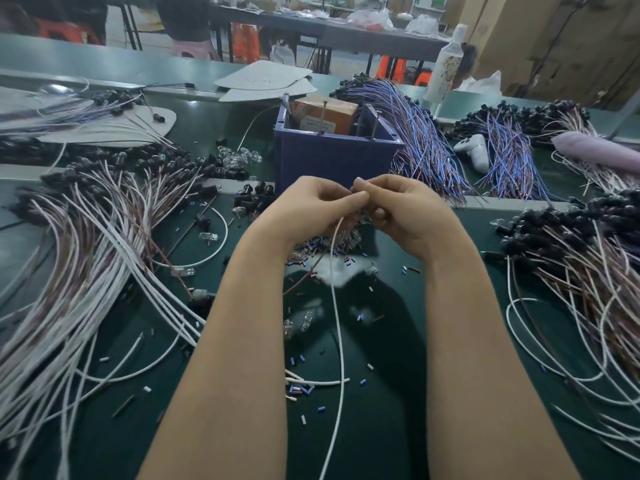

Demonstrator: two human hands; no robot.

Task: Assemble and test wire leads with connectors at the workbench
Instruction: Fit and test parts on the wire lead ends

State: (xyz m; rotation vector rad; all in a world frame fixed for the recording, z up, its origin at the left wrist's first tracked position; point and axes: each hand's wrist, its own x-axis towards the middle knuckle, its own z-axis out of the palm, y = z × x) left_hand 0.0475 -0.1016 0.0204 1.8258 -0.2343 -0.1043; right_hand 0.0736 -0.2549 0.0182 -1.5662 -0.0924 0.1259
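Note:
My left hand (pixel 313 206) and my right hand (pixel 398 209) meet fingertip to fingertip above the green bench, just in front of the blue bin (pixel 332 157). Both pinch the top end of a white wire lead (pixel 337 323), which hangs down between my forearms toward the near edge. What sits at the wire's tip is hidden by my fingers. A brown wire (pixel 304 278) slants out below my left wrist. Under my hands lies a heap of small blue and dark sleeves and clear bulbs (pixel 332 244).
Bundles of white and brown leads with black connectors (pixel 104 237) fill the left side, and a similar bundle (pixel 588 265) the right. Blue leads (pixel 422 140) lie behind the bin. A white tool (pixel 476 150) and a bottle (pixel 445 64) stand at the back right.

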